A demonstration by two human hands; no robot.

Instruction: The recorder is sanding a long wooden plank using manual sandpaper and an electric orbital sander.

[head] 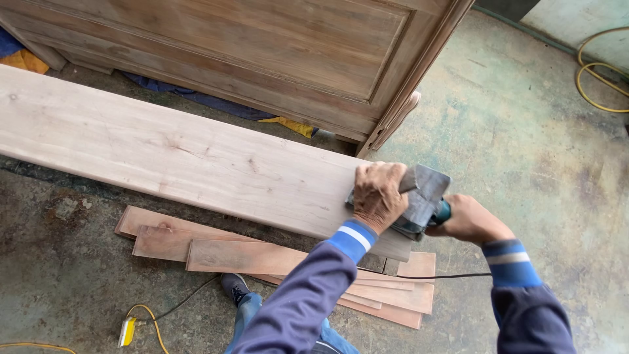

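Observation:
A long pale wooden plank (164,154) runs from the left edge toward the middle of the head view. At its near end sits a dusty grey-and-teal power sander (424,196). My left hand (378,194) presses flat on the front of the sander. My right hand (466,219) grips its teal rear handle. A thin black cord (452,276) leads off from the tool under my right arm. Both arms wear dark blue sleeves with a striped cuff.
A large panelled wooden door (262,46) leans behind the plank. Several short reddish boards (262,257) lie on the stained concrete floor under it. A yellow hose (593,72) coils at top right. A yellow plug and cable (128,331) lie bottom left. My shoe (234,287) shows below.

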